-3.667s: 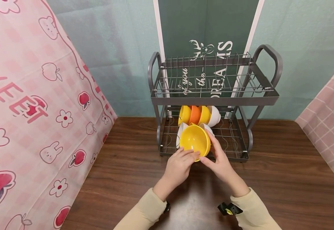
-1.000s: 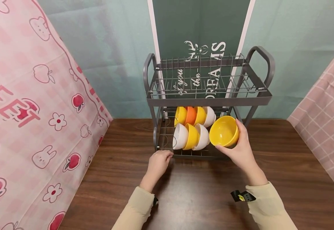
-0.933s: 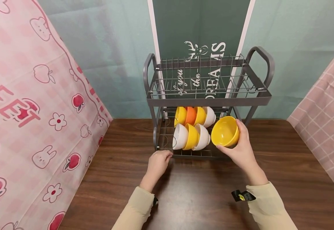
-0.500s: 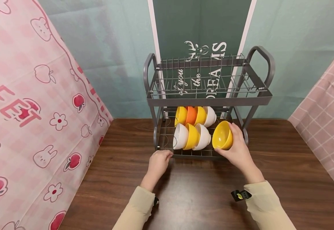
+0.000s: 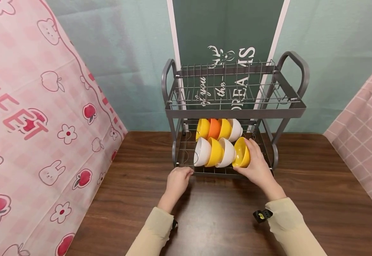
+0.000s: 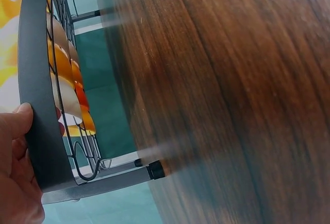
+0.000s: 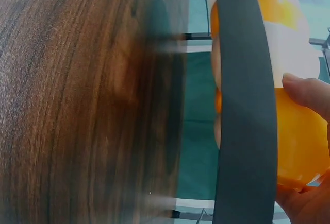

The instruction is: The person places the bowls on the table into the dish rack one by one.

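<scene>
My right hand [image 5: 255, 167] holds a yellow bowl [image 5: 239, 153] on its side, at the right end of the front row on the lower tier of a grey dish rack [image 5: 237, 113]. Its open side faces left, right up against a white bowl [image 5: 227, 153]. In the right wrist view the thumb lies on the yellow bowl [image 7: 299, 136] near its rim, and fingers reach round behind. At the rack's front left, my left hand [image 5: 177, 180] grips the lower front rail [image 6: 41, 90], thumb in front and fingertips showing behind the bars.
Further left in the front row are a yellow bowl [image 5: 215, 152] and a white bowl [image 5: 202, 152]. Behind stand yellow, orange [image 5: 214, 128] and white bowls on their sides. The wire upper tier [image 5: 230, 85] overhangs them. The rack stands on a wooden table [image 5: 211, 213] before a curtain.
My right hand has carried the yellow bowl rightward from in front of the row, turned it on its side, then moved it left against the white bowl. The left hand went to the rail.
</scene>
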`<state>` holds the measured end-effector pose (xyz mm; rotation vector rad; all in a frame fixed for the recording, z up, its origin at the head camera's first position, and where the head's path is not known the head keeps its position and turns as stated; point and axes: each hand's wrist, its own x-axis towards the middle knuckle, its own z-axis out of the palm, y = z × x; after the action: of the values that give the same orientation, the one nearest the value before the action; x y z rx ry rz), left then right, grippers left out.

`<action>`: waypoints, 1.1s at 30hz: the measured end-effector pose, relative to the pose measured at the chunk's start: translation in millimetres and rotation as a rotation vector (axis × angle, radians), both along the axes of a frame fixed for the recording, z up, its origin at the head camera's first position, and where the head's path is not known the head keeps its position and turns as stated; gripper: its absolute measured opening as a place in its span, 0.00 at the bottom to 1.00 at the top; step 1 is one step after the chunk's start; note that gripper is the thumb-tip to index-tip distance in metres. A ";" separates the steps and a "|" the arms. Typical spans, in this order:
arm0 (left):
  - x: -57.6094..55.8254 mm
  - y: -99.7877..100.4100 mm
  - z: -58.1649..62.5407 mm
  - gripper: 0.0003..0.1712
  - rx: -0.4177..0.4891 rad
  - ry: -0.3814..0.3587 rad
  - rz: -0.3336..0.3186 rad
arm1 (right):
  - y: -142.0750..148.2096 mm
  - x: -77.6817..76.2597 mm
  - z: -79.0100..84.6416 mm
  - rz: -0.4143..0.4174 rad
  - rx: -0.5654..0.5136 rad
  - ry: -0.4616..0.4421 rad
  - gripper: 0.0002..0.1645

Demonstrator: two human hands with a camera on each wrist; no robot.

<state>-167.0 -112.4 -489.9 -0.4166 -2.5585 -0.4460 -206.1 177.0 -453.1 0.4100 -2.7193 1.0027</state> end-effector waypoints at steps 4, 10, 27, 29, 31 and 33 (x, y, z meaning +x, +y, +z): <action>0.0 0.0 -0.6 0.04 -0.001 -0.001 0.000 | -3.6 -2.8 -1.9 0.009 0.038 0.003 0.66; 0.3 -0.2 -0.3 0.03 0.000 0.003 0.000 | -8.3 -5.6 -1.9 0.032 0.068 0.010 0.65; -0.6 0.9 -0.6 0.03 -0.005 0.017 -0.003 | -17.0 -9.2 -6.3 0.051 0.044 -0.013 0.65; -0.9 0.8 -1.1 0.03 -0.009 0.018 -0.002 | -17.0 -9.4 -6.7 0.056 0.029 -0.003 0.65; -0.9 0.7 -1.4 0.03 -0.007 0.019 -0.002 | -17.0 -9.7 -7.6 0.062 0.016 0.006 0.64; -0.6 0.8 -1.4 0.03 -0.003 0.022 -0.002 | -17.1 -9.7 -8.5 0.066 0.005 0.009 0.64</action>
<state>-167.6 -111.6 -491.3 -0.4234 -2.5380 -0.4366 -215.8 159.9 -461.6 0.5074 -2.7173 1.0087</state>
